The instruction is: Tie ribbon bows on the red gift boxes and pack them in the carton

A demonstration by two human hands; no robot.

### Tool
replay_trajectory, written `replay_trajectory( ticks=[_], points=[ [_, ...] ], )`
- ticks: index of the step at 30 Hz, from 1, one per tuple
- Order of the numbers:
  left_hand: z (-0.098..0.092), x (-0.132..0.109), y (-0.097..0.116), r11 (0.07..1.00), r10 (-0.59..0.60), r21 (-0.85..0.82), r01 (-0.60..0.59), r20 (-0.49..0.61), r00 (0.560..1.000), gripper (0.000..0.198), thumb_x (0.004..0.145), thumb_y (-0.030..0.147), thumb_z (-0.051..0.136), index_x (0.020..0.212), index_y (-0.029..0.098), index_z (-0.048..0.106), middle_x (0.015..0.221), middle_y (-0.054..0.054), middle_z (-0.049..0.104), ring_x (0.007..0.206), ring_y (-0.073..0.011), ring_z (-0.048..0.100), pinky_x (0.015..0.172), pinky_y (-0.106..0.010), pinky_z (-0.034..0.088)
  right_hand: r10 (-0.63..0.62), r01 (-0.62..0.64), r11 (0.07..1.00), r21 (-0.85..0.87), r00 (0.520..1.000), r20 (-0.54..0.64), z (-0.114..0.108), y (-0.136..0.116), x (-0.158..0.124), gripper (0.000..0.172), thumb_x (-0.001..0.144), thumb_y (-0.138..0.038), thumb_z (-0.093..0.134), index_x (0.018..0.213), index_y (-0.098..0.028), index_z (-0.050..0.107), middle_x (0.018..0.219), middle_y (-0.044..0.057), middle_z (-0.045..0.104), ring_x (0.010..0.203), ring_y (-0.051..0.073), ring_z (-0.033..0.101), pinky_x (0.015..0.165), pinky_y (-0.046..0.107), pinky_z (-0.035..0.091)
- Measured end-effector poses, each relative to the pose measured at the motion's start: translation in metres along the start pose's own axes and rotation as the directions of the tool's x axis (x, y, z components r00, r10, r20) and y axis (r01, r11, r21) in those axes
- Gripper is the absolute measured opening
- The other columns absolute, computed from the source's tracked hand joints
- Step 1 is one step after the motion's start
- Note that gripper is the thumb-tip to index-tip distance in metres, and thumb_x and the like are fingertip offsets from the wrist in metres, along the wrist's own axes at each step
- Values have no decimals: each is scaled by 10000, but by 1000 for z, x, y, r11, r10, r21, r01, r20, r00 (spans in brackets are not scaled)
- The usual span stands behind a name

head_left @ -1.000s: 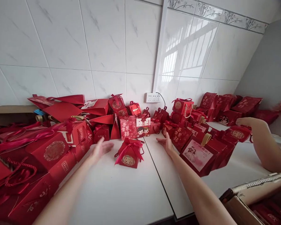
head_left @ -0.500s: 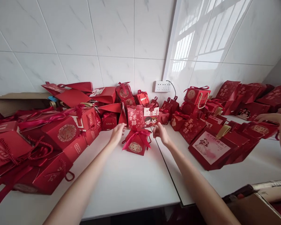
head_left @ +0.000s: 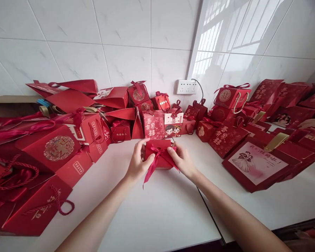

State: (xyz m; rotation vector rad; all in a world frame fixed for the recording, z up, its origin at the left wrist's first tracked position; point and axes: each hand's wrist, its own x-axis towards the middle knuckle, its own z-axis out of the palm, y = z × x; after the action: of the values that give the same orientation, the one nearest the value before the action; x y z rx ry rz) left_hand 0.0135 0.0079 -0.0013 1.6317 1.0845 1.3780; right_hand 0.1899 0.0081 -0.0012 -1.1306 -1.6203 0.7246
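Observation:
A small red gift box (head_left: pixel 159 154) tied with a red ribbon bow sits on the white table (head_left: pixel 152 213) in front of me. My left hand (head_left: pixel 138 164) grips its left side, fingers curled round the edge. On the right side my right hand (head_left: pixel 182 161) closes on the box, fingertips at the ribbon. The ribbon's tails hang down between my hands toward the table.
Heaps of red gift boxes and bags (head_left: pixel 57 150) crowd the left and back along the tiled wall. More red boxes (head_left: pixel 254 161) lie at the right, where another person's hand (head_left: pixel 311 123) reaches in. A wall socket (head_left: pixel 186 86) sits behind.
Both my hands came in from either side and took hold of the ribboned box. The view tilted down and moved closer.

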Motion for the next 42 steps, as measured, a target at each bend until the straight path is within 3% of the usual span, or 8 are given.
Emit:
replay_trajectory(
  ticks=[4, 8, 12, 19, 24, 28, 34, 42],
  points=[
    [-4, -1, 0, 997, 77, 33, -76, -12, 997, 381, 716, 312, 591, 1080, 208, 549, 1009, -51, 558, 834, -172, 566, 732, -269, 455, -77, 80, 994, -72, 996, 35, 2, 2, -4, 279, 872, -462, 433, 775, -201, 450, 720, 8, 556, 637, 149, 521, 613, 270, 422],
    [-4, 1, 3, 995, 95, 32, -92, -93, 991, 290, 773, 447, 523, 880, 188, 596, 853, -36, 553, 788, -175, 548, 693, -266, 449, -101, 105, 989, -105, 994, 48, 1, 3, -6, 258, 873, -450, 440, 779, -209, 437, 709, 10, 576, 635, 158, 554, 605, 274, 442],
    [3, -1, 5, 996, 64, 79, -50, -194, 979, 237, 801, 428, 541, 729, 204, 511, 683, 18, 466, 649, -133, 475, 618, -230, 419, -144, 149, 982, -115, 988, 52, 0, 3, -5, 252, 873, -441, 437, 766, -213, 413, 707, 9, 559, 618, 145, 543, 614, 275, 472],
    [10, -7, -1, 996, 42, 84, -19, -284, 958, 216, 829, 419, 506, 765, 215, 471, 720, 11, 517, 689, -146, 525, 658, -242, 427, -123, 123, 986, -114, 992, -1, -1, 6, -2, 305, 882, -495, 407, 757, -217, 425, 735, 16, 546, 671, 154, 529, 626, 281, 486],
    [10, -6, -3, 998, 26, 64, -8, -294, 955, 268, 816, 440, 507, 683, 214, 449, 651, 25, 483, 629, -137, 492, 623, -237, 413, -47, 46, 998, -34, 999, -26, 1, 2, -3, 403, 879, -534, 381, 644, -206, 395, 664, 8, 441, 625, 140, 460, 506, 235, 420],
    [10, -6, -4, 999, 13, 43, 1, -308, 951, 273, 817, 436, 504, 671, 210, 453, 641, 26, 478, 623, -134, 486, 619, -237, 415, -17, 18, 1000, 11, 999, -51, 2, 0, -5, 401, 855, -531, 425, 633, -197, 447, 772, 42, 479, 718, 167, 508, 492, 235, 435],
    [10, -7, -5, 999, 36, 42, -24, -308, 951, 228, 830, 423, 497, 741, 215, 463, 704, 12, 525, 680, -143, 534, 653, -238, 442, -85, 87, 996, 12, 990, -116, 6, -2, -7, 344, 858, -473, 458, 667, -193, 519, 1214, 120, 510, 1161, 252, 489, 699, 298, 516],
    [11, -9, -4, 996, 38, 90, -10, -317, 948, 259, 871, 412, 431, 694, 223, 414, 631, 33, 449, 591, -131, 454, 586, -232, 400, -87, 93, 992, 88, 994, -67, 5, -2, -6, 366, 882, -435, 451, 608, -193, 470, 1222, 109, 562, 1138, 232, 527, 880, 338, 434]
  ],
)
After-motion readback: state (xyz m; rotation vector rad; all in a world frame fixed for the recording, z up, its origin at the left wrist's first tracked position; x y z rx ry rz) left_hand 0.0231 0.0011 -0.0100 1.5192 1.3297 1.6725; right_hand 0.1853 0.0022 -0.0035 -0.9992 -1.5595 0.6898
